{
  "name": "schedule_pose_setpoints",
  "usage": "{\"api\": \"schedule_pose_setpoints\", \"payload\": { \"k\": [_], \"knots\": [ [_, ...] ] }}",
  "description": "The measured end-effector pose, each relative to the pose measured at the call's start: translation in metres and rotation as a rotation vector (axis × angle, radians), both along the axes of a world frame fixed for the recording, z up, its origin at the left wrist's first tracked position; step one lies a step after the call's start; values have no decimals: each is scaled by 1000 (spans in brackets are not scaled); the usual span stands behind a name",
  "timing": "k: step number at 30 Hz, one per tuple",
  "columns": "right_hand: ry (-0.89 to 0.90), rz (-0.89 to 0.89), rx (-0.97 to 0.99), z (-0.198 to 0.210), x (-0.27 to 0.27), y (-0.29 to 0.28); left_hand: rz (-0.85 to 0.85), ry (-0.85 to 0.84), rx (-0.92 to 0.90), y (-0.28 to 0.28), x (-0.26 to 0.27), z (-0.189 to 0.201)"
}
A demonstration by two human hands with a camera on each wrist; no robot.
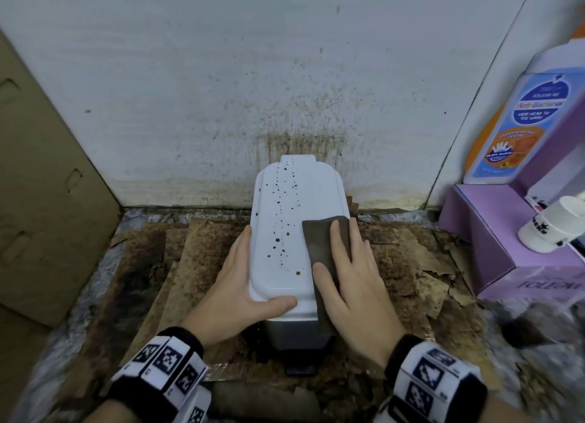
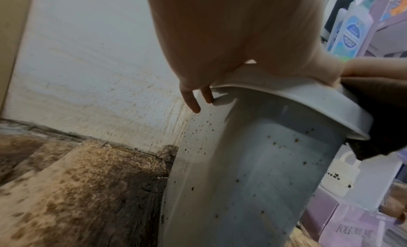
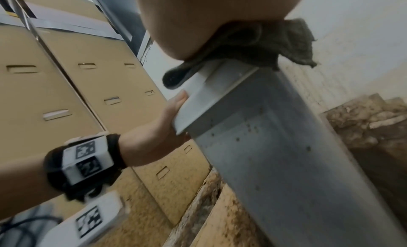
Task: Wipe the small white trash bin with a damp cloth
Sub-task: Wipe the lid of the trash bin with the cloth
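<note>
At the far left, a stack of brown cardboard boxes (image 1: 41, 182) runs out of the head view, only its slotted sides showing. The left hand (image 1: 235, 283) holds the left rim of the lid (image 1: 285, 207) of the small white trash bin (image 2: 253, 172), thumb laid across the near edge and fingers reaching down the side; the left wrist view shows two fingertips below the rim, while the palm blocks the rest of the hand. The bin stands in the middle on stained, peeling brown sheets (image 1: 177, 251), close to a spattered white wall (image 1: 221, 74); its body and dark foot pedal (image 1: 300, 367) are mostly hidden under the lid in the head view. Dark and reddish spots dot the lid and the grey sides. The right hand (image 1: 351, 273) lies flat with straight fingers, pressing a dark brown cloth (image 1: 319, 245) onto the lid's right part; the cloth's near end hangs over the edge. At the right, a bottle (image 1: 519, 118), cut off at the top, reads "FOLLOW ME", "Anti-Bacterial" and "KIDS HEAD TO TOE WASH"; smaller print is illegible. It stands on a purple box (image 1: 493, 232) marked "FOLLOW ME", beside a small white bottle (image 1: 550, 226) whose writing is too blurred to read.
</note>
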State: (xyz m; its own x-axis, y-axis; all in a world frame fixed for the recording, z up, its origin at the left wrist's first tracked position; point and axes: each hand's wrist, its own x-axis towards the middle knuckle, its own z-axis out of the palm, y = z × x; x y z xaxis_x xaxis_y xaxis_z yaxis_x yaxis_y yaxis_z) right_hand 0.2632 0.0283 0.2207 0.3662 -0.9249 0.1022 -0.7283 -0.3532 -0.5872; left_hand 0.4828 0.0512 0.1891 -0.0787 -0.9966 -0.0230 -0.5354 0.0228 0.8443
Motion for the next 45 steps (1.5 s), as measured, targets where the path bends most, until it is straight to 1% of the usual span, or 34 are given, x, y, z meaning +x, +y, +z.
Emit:
{"api": "schedule_pose_setpoints", "payload": {
  "k": [2, 5, 8, 10, 14, 18, 23, 26, 30, 34, 36, 41, 45],
  "knots": [
    [43, 44, 47, 11, -3, -16, -4, 7, -7, 0, 0, 0],
    [70, 104, 167, 30, -6, -46, -4, 10, -10, 0, -1, 2],
    [83, 131, 300, 38, -7, -79, -10, 25, -22, 1, -1, 2],
    [96, 142, 353, 41, -6, -99, -14, 22, -33, 0, -1, 3],
    [173, 181, 367, 44, -3, -130, -18, 12, -49, 1, -2, 8],
    [215, 193, 355, 44, -1, -143, -13, 4, -40, 1, -2, 9],
    [226, 234, 226, 35, -4, -128, -38, 8, -19, 1, -2, 9],
    [182, 237, 206, 29, -8, -103, -44, -5, 4, 0, 0, 8],
    [110, 160, 130, 18, -7, -56, -31, -32, 25, -2, 3, 3],
    [135, 57, 73, 11, 0, -11, -28, -35, 25, -2, 3, 0],
    [140, 31, 31, 8, 2, 1, -28, -30, 26, -2, 3, -1],
    [218, 56, 21, 11, 3, -3, -13, -2, 34, -2, 4, -3],
    [336, 78, 31, 17, 2, -27, -17, 24, 39, -1, 3, -1]
  ]
}}
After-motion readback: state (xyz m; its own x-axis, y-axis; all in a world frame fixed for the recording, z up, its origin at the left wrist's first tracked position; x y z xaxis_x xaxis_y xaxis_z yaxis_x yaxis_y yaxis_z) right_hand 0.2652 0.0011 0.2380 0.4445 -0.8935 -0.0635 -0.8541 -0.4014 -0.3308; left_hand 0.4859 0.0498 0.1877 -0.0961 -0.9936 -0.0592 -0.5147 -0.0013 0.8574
